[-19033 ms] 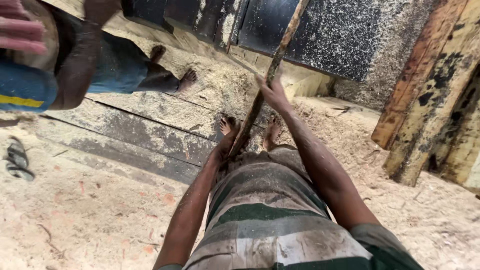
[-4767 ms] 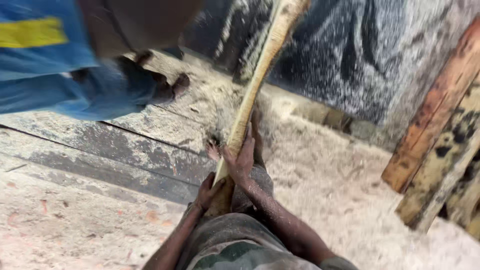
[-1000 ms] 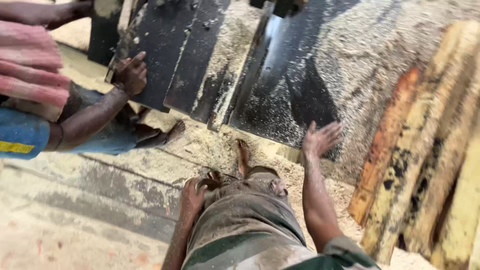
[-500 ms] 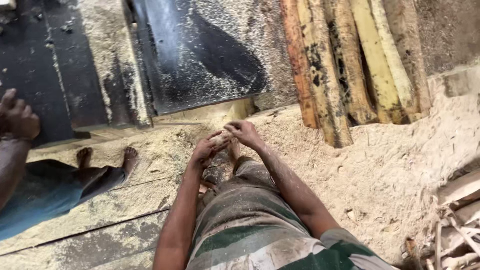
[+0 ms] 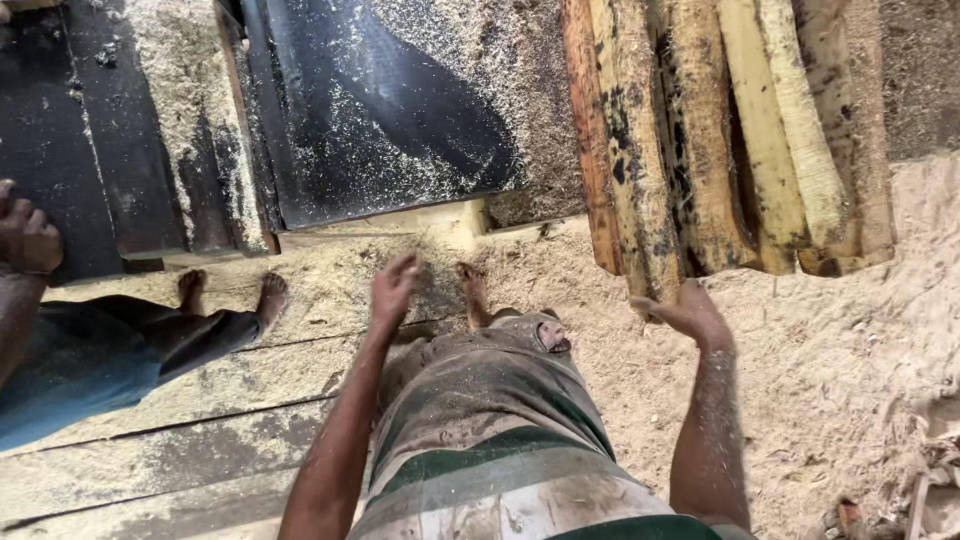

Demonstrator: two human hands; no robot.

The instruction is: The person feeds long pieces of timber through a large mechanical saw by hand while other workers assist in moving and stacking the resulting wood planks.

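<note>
Right hand (image 5: pixel 688 312) is reaching toward the near ends of the rough wood slabs (image 5: pixel 720 140) stacked on the right, grip loosely spread, holding nothing. Left hand (image 5: pixel 395 285) hangs empty, fingers relaxed apart, over the sawdust-covered floor (image 5: pixel 820 340). A co-worker's bare feet (image 5: pixel 230 295) stand at left.

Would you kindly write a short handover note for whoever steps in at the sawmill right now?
Left hand: empty, fingers loose, hanging over the sawdust-covered floor planks.
Right hand: open, no grip on anything, at the lower ends of the stacked rough slabs; contact cannot be told.
The dark machine bed lies ahead, dusted with sawdust.
A co-worker's hand rests on the bed at the left, their bare feet on the planks.
Nothing is being carried; the slabs stay stacked.
</note>
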